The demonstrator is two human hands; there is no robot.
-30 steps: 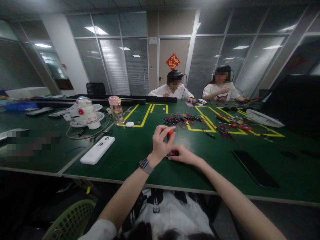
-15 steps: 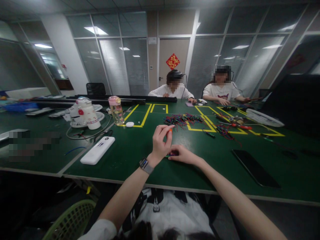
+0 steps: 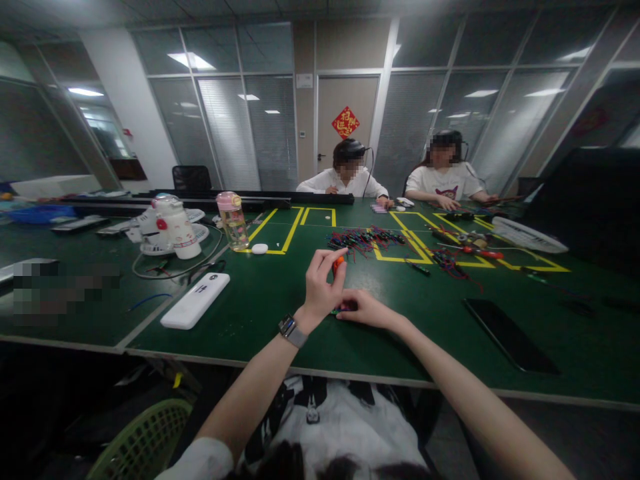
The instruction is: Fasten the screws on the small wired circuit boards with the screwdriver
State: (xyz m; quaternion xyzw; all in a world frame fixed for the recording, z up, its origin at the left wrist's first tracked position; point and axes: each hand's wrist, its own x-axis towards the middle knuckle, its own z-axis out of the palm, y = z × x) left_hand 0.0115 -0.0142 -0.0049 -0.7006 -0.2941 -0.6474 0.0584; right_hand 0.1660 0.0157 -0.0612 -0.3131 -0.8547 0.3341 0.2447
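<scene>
Below the near edge of the table [image 3: 265, 293], toward its near left corner, a green basket [image 3: 150, 433] shows in part. Over the near part of the table, about midway along that edge, the left hand [image 3: 324, 283] bends its thumb and forefinger together around a small orange thing [image 3: 339, 263], with little gap between the tips. The right hand [image 3: 367, 311] rests low on the table just beside it; its thumb and fingers curve toward a small green part [image 3: 340, 311], but the left hand covers the tips, so the firmness of that hold cannot be told. The key relation is vertical in the view: the orange thing appears almost directly above the green part, the left hand nearer the former, the right hand the latter. The orange thing's visible end seems roughly upright; its full long axis is hidden, as is any contact between the two. Toward the right edge lies a black phone [image 3: 511, 337], its length slanting to the near edge; well to the left lies a white power bank [image 3: 196, 301]. Beyond the hands, a heap of wires [image 3: 365, 240] overlaps yellow tape [image 3: 400, 259]. At the far edge sit two co-workers [image 3: 320, 182].
</scene>
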